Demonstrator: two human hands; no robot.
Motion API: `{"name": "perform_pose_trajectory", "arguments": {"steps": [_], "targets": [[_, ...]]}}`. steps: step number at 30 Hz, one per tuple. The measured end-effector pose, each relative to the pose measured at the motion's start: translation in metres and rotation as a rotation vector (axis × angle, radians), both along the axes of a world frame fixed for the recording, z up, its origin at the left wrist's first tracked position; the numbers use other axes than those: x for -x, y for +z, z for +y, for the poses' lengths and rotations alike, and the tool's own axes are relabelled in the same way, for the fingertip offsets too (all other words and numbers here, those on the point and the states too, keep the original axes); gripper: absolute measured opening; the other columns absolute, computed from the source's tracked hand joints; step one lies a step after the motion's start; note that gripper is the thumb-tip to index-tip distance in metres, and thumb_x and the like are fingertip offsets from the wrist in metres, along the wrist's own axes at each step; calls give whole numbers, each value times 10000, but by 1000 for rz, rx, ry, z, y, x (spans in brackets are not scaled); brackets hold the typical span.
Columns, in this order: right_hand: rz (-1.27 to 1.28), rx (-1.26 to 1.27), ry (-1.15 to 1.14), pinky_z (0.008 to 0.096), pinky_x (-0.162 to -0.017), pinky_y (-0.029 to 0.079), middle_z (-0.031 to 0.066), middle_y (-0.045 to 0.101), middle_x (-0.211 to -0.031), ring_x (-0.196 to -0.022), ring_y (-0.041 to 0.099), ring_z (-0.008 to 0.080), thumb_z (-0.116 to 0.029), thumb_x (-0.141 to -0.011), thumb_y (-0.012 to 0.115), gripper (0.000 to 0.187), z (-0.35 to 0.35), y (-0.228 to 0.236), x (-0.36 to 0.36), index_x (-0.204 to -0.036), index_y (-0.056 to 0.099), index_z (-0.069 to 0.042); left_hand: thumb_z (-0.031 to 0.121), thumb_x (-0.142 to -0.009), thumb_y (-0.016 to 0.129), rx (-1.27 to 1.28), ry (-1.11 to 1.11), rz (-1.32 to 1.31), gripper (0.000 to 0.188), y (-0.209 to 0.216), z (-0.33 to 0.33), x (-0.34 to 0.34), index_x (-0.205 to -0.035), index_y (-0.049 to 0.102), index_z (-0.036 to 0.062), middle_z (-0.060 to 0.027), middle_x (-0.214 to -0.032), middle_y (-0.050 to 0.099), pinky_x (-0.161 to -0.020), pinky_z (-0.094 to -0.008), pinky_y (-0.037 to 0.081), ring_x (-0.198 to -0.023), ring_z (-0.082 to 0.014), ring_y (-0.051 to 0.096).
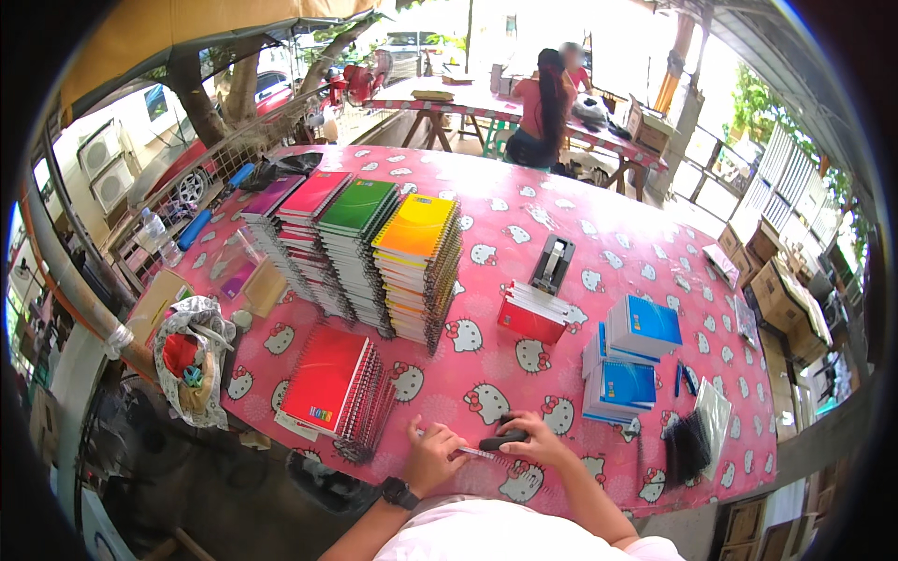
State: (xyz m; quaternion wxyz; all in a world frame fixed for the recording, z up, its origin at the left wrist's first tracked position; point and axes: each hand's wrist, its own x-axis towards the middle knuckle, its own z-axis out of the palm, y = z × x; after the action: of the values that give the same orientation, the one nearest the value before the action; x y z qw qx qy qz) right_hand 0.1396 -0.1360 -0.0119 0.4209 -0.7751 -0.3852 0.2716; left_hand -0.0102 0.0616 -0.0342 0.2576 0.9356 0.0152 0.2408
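Right hand [531, 438] grips a black object [496, 442], left hand [434, 455] pinches a thin strip [478, 453] — red notebooks [329, 380] stacked nearby.

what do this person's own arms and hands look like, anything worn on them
The left hand and right hand wear no gloves. A black wristwatch with a dark strap sits on the left wrist; nothing shows on the right wrist. Both forearms are uncovered, and the top is plain white fabric.

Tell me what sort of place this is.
Probably an open-sided notebook workshop: tall stacks of spiral notebooks fill part of a pink patterned table, cardboard boxes are piled to its right, and daylight enters beyond.
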Motion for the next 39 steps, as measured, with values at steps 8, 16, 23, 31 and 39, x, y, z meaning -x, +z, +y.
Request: {"name": "perform_pose_trajectory", "arguments": {"steps": [8,16,23,31,39], "targets": [[74,-18,62,345,-941,394,110,546,-1295,-1099,520,221,-288,-780,686,366,9,-3,-9,-1048,680,-39,313,-663,785,-7,-21,37,242,8,1,2,-831,681,173,48,-843,633,-1031,-540,194,-942,-139,570],[604,-289,238,331,-942,420,114,590,-1238,-1086,552,207,-319,-780,699,415,12,4,-20,-1054,673,-8,362,-686,769,65,57,72,471,11,-5,4,-1093,625,174,29,-825,630,-1017,-515,218,-917,-140,572],[576,-222,226,374,-979,392,140,581,-1258,-1127,537,234,-388,-775,715,474,24,-5,-11,-1058,677,-10,348,-687,792,89,77,36,644,10,1,7,-1233,527,132,-13,-939,620,-1022,-487,236,-942,-174,580],[723,-346,295,368,-999,365,160,549,-1298,-1185,494,243,-364,-778,709,459,31,-12,-1,-1081,674,-21,106,-735,780,789,245,-6,473,-15,18,27,-1166,588,66,-60,-1055,648,-814,-281,452,-958,-168,591],[541,-216,244,350,-988,377,138,559,-1277,-1187,493,240,-299,-783,736,387,40,2,0,-1050,688,-24,104,-778,759,863,357,93,314,-18,15,26,-1087,698,96,-26,-918,658,-672,-228,470,-782,-84,587]]}}
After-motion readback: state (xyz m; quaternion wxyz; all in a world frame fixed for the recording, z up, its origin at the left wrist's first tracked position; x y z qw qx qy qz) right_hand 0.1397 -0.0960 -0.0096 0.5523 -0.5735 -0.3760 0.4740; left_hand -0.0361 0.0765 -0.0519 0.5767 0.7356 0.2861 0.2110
